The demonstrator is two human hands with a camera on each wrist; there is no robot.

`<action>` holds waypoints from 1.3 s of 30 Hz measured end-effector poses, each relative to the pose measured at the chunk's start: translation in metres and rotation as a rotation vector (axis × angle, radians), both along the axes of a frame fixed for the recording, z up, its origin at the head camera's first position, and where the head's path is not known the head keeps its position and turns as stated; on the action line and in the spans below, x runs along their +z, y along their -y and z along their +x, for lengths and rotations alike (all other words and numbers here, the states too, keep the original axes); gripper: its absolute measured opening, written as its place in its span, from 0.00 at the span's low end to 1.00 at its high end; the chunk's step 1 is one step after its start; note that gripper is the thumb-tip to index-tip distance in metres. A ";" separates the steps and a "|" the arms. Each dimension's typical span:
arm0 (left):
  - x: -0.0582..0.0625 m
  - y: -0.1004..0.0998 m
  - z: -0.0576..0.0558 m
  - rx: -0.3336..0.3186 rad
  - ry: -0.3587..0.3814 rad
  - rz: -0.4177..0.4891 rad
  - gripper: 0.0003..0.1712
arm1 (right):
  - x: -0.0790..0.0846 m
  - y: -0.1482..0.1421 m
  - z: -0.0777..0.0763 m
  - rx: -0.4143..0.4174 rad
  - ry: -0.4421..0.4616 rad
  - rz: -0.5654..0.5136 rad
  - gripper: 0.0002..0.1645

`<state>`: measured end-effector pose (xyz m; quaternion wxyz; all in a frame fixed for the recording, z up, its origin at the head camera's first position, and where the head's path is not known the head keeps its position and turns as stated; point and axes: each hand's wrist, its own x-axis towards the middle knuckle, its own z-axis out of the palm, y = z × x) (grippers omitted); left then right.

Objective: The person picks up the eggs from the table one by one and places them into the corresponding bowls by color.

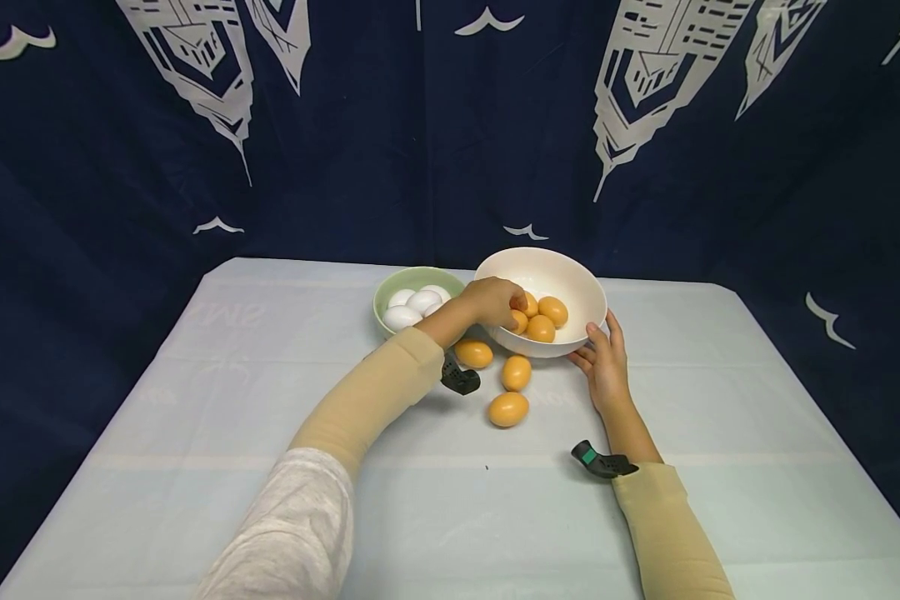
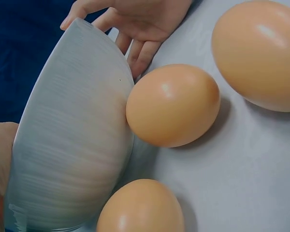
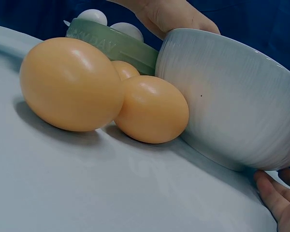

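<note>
Both hands [image 1: 495, 302] at egg-filled white bowl [image 1: 570, 279]

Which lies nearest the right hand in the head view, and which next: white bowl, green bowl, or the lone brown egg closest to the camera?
1. white bowl: touching the right hand.
2. lone brown egg: on the cloth, to its left.
3. green bowl: far left, behind.

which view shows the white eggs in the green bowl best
The head view: the white eggs lie in plain sight inside the green bowl. The right wrist view catches only two tops above the rim; the left wrist view shows none.
</note>
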<state>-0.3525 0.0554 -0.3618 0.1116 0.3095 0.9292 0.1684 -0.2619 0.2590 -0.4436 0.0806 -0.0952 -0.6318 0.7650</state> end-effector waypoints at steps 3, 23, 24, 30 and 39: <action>0.000 0.002 0.002 0.001 -0.002 0.044 0.19 | 0.000 0.000 0.000 0.000 0.000 -0.001 0.42; -0.007 0.015 0.015 -0.031 -0.050 0.426 0.18 | 0.001 0.000 -0.001 -0.002 0.021 0.012 0.42; -0.008 0.016 0.017 -0.029 -0.056 0.448 0.18 | 0.001 0.000 -0.001 -0.003 0.021 0.010 0.42; -0.007 0.026 0.028 -0.003 -0.073 0.575 0.16 | 0.002 0.001 0.000 -0.004 0.015 0.006 0.42; -0.012 0.038 0.042 -0.013 -0.015 0.653 0.16 | 0.002 0.002 0.000 -0.009 0.012 0.001 0.41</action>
